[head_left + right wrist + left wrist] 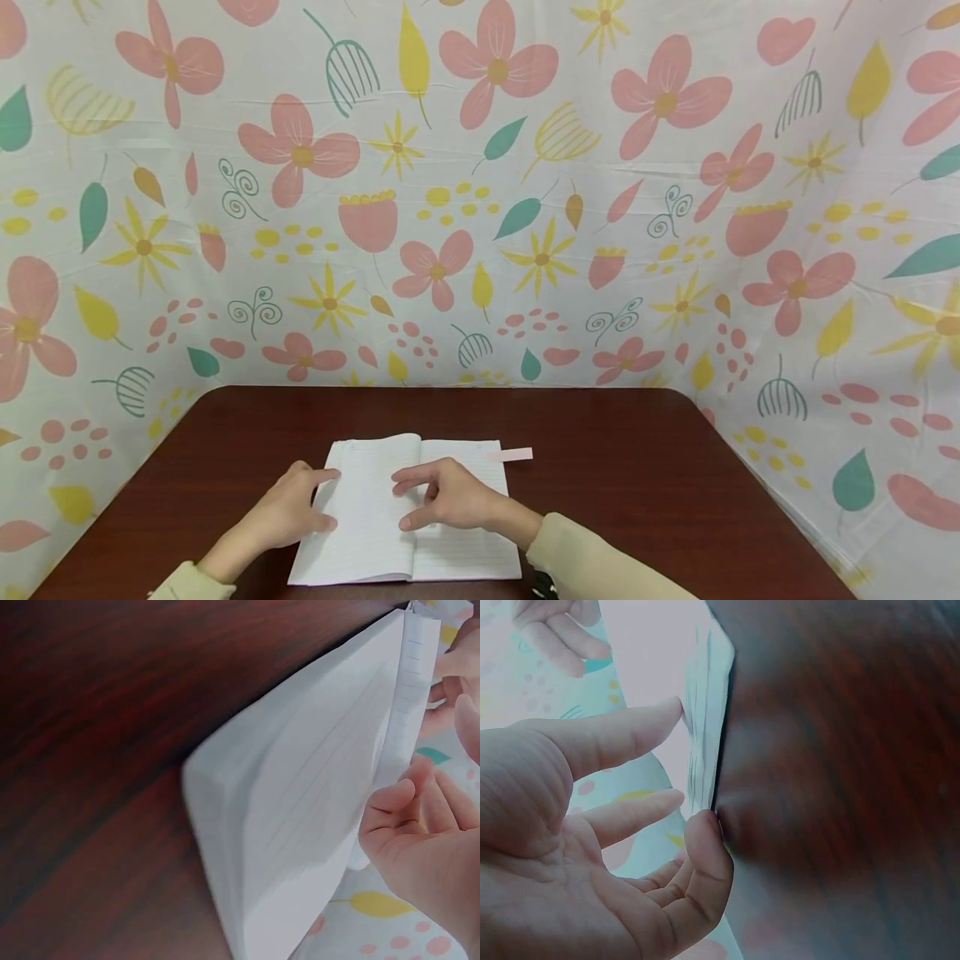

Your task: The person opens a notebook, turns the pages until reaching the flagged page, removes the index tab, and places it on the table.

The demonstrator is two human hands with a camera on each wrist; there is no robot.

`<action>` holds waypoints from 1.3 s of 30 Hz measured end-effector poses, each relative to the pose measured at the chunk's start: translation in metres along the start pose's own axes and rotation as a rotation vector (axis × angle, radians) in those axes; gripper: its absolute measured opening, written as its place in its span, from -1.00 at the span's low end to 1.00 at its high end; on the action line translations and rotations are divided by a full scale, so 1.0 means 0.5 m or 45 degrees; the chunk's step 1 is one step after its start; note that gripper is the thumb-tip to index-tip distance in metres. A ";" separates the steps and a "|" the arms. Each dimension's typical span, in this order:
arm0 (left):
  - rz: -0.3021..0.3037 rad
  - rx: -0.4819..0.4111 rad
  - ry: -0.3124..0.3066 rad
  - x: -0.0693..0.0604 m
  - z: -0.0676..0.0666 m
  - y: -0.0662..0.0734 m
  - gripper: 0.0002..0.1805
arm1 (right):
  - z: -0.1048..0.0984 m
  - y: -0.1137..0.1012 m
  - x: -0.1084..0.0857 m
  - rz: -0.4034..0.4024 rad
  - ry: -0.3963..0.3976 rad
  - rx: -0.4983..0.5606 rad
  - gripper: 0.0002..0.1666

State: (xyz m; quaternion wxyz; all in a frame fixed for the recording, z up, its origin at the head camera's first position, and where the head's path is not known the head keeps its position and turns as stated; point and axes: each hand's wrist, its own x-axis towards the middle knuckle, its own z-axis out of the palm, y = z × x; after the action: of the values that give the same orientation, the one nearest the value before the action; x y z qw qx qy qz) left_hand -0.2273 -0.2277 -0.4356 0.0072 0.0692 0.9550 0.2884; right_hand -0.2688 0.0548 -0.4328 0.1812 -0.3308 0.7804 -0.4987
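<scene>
An open notebook point(465, 557) with lined white pages lies on the table. At its left edge is my left hand point(288, 504), thumb and forefinger spread and touching the page margin. The left wrist view shows the thumb of the left hand point(577, 817) on the page side, and another finger bent against the lower edge of the page stack point(709, 720). Over the notebook's middle fold hovers my right hand point(457, 496), its thumb and fingers apart with nothing between them. A pale pink paper strip point(516, 454) sticks out past the upper right page edge.
The notebook rests near the front of a dark reddish-brown table point(637, 475). A white curtain point(465, 333) printed with flowers and leaves surrounds the back and sides. Something small and black point(543, 586) shows by the right sleeve.
</scene>
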 end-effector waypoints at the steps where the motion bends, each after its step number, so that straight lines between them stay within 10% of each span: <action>1: 0.004 0.000 -0.005 -0.001 0.000 0.001 -0.30 | -0.003 0.000 -0.003 0.002 0.003 -0.004 -0.30; 18: 0.177 0.004 -0.015 -0.002 0.000 0.043 -0.43 | -0.133 0.065 -0.083 -0.037 0.272 -0.361 -0.51; 28: 0.629 0.071 -0.184 0.026 0.016 0.123 -0.50 | -0.199 0.104 -0.099 0.028 0.484 -0.599 -0.65; 39: 0.670 0.119 -0.304 0.052 0.036 0.162 -0.41 | -0.214 0.125 -0.085 0.152 0.507 -0.766 -0.75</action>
State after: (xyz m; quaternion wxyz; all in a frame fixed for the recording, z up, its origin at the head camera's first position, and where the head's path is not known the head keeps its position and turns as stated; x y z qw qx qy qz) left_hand -0.2417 -0.1477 -0.4051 0.0415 0.3482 0.9089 0.2258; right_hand -0.3250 0.1725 -0.4444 -0.0510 -0.2197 0.9300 -0.2903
